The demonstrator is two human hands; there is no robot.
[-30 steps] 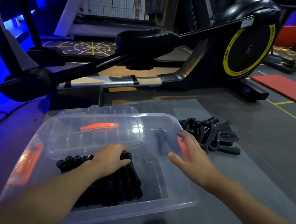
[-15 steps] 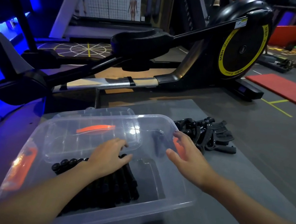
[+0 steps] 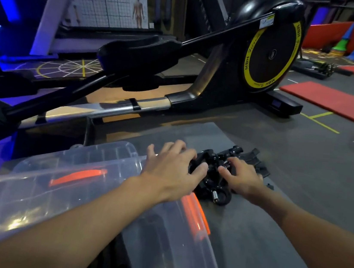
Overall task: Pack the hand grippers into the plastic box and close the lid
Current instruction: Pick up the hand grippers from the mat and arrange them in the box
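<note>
A clear plastic box point(image 3: 179, 246) with orange clasps stands at the lower left, its clear lid point(image 3: 101, 157) propped behind it. Dark hand grippers lie in the box, mostly hidden under my left forearm. A pile of black hand grippers point(image 3: 214, 168) rests on the grey mat to the right of the box. My left hand point(image 3: 171, 169) lies on the pile's left side, fingers curled over the grippers. My right hand point(image 3: 240, 176) presses on the pile's right side, fingers spread over it. Whether either hand has a firm hold is unclear.
A black elliptical trainer point(image 3: 270, 54) with a yellow-ringed flywheel stands just beyond the mat, its rails crossing behind the box. Red floor mats point(image 3: 333, 102) lie at the right. Grey mat point(image 3: 269, 247) stretches to the right of the box.
Both hands left the box and reached right to the pile of hand grippers. The view has shifted closer and to the right.
</note>
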